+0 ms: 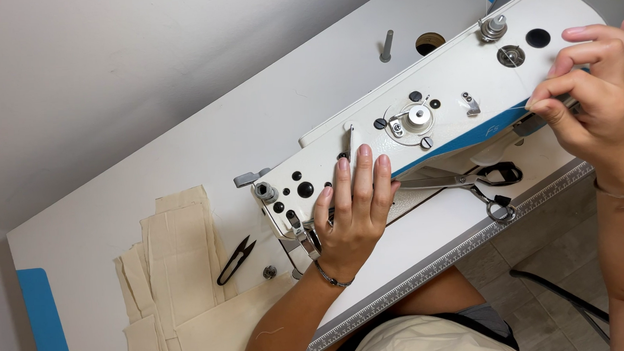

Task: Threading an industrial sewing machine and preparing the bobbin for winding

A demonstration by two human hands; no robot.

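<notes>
Thread (502, 109): thin, pale, runs taut across the white sewing machine (422, 98) top, pinched between right hand (596, 93) thumb and forefinger. Left hand (353, 212) lies flat, fingers extended, on the machine head near the needle end, gripping nothing. Scissors (469, 181) on the tabletop (181, 125) between both hands. Black thread snips (235, 259) and beige fabric pieces (178, 275) just left of left hand.

White sewing machine (464, 82) with a blue stripe; cream fabric pieces (181, 261); black thread snips (235, 260); black-handled scissors (469, 181); white table (181, 118).
</notes>
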